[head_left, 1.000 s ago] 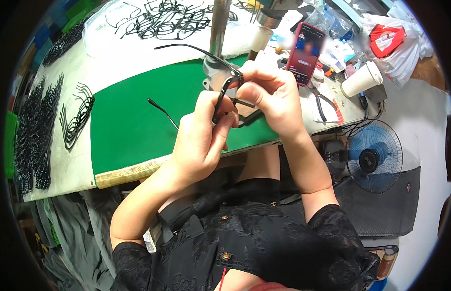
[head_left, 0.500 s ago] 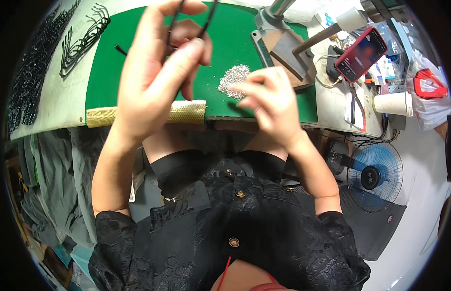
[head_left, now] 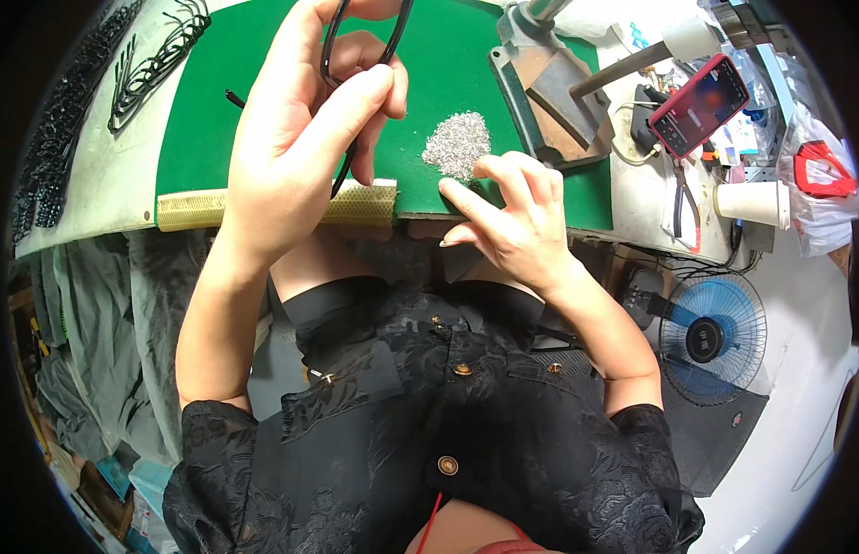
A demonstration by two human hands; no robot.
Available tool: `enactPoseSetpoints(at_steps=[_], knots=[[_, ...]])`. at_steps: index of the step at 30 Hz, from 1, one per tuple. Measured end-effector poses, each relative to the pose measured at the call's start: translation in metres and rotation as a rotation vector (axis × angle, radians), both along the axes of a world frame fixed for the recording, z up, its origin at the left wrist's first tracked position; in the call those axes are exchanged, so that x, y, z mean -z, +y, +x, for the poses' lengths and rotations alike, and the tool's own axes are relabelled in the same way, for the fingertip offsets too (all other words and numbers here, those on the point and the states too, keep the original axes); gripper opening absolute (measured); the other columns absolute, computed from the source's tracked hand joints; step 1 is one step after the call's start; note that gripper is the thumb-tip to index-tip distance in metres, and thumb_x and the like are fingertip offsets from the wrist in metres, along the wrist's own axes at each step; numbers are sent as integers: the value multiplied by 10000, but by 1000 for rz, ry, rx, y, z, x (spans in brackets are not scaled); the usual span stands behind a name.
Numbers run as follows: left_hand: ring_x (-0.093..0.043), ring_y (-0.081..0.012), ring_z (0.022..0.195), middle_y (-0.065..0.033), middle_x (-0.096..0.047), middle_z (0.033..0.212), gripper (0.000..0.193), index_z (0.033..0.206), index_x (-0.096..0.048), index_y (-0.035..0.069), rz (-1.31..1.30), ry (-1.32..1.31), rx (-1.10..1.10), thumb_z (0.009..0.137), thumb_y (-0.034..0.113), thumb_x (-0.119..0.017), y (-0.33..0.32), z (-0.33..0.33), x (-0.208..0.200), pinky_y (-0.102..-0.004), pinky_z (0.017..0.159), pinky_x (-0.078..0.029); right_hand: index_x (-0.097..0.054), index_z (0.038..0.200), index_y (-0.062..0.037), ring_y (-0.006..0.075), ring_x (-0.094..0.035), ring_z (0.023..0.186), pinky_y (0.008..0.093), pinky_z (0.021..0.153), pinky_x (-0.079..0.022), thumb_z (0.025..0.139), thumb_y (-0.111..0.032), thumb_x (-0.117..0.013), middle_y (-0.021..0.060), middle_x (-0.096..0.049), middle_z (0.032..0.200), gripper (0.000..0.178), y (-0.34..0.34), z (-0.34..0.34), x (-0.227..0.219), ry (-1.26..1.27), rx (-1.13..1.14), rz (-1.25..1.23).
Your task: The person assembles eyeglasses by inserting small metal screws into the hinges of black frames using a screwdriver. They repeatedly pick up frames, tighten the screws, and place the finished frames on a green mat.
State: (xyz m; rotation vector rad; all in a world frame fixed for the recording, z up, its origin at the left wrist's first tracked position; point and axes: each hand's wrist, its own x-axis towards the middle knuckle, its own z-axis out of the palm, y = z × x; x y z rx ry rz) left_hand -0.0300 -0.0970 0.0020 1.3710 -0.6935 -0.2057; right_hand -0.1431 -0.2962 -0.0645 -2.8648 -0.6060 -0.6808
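Your left hand [head_left: 305,152] is closed around a black eyeglass frame [head_left: 399,32], pinching it between thumb and fingers; the frame is over the green mat [head_left: 208,129], partly cut off by the upper edge of the view, with a thin black length of it showing below your fingers and a dark tip poking out on the left side of the hand.

Your right hand [head_left: 526,217] is loose, gripping nothing that you can see; its index finger points out to the lower edge of a pile of small silvery pieces [head_left: 457,143], the thumb stands apart below it, and the other fingers curl; whether that index fingertip touches the mat or merely hangs over it is hard to tell from this angle.

Just right of the pile sits the metal base of a stand [head_left: 568,111]; a golden mesh strip [head_left: 189,210] runs along the near edge of the mat, passing behind your left wrist; farther left lie a small bunch of thin black parts [head_left: 157,65] and a larger dark heap [head_left: 60,152]; on the right are a red-cased phone [head_left: 700,106], pliers [head_left: 681,203] and a white cup [head_left: 748,203], with a blue fan [head_left: 716,337] below them.
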Motion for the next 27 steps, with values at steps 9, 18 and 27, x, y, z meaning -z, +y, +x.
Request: enactPoseSetpoints(at_steps=[9,18,27], knots=[[-474,-62,528,-78,-556,855,389,1332,-375,-5,22,43,8,957,74,-442,-11,-5,5,-170,449,-396,-654,1072,-165,244,-498,993,370,844,-352,736,-477,-656,40,-524,1023,459,-22,-22,1,10,115,8],[-473,-62,525,-79,-553,852,390,1334,-374,-15,7,32,36,960,77,-438,-23,-8,4,-166,460,-399,-683,897,-46,229,-571,749,314,651,-457,778,3,-659,85,-553,816,131,-20,-13,-11,254,220,678],[-480,-56,536,-80,-555,854,393,1339,-372,-19,-10,17,56,962,75,-435,-29,-8,3,-165,466,-402,-620,848,-37,235,-606,674,324,612,-482,748,19,-696,85,-573,760,138,-15,-2,-11,201,255,555]])
